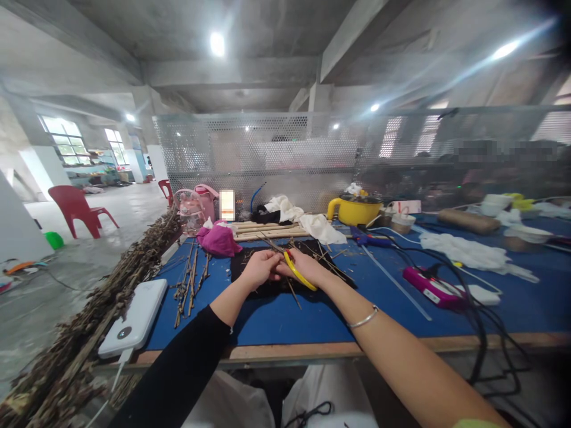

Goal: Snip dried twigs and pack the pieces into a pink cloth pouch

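Note:
My right hand (306, 266) is closed around yellow-handled pruning shears (300, 274), whose handle curves over the palm and whose tip points up and left. Against it, my left hand (259, 268) is pinched on a thin dry twig (293, 294); the fingers partly hide where it is gripped. Both hands are over a black cloth (239, 267) on the blue tabletop (276, 324). Loose twigs (328, 258) lie on the cloth beside my right hand. Left of the cloth is a spread of dry stems (193, 282).
A white power bank (134, 318) and a long heap of dry stalks (111, 279) line the left edge. Behind are a magenta cloth bundle (218, 239), pale sticks (267, 230) and a yellow pot (357, 211). A glue gun (370, 239), purple power strip (432, 288) and cables sit right.

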The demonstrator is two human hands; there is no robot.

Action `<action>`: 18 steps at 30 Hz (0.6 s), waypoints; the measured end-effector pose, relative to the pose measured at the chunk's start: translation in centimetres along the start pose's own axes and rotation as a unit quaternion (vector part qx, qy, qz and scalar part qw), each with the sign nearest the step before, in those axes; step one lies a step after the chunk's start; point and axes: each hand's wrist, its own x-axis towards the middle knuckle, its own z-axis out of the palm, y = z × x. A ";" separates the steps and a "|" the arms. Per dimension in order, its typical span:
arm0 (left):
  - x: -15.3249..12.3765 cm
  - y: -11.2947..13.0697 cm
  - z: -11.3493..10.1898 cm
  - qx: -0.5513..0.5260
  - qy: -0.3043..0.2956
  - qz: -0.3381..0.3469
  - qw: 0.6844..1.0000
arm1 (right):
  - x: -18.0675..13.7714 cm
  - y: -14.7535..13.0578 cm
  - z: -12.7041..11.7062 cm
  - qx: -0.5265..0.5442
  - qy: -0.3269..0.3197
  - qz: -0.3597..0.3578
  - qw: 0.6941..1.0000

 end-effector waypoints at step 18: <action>-0.1 0.1 -0.2 0.018 0.025 0.002 1.000 | 0.3 -0.5 -0.5 -0.055 0.034 0.022 0.998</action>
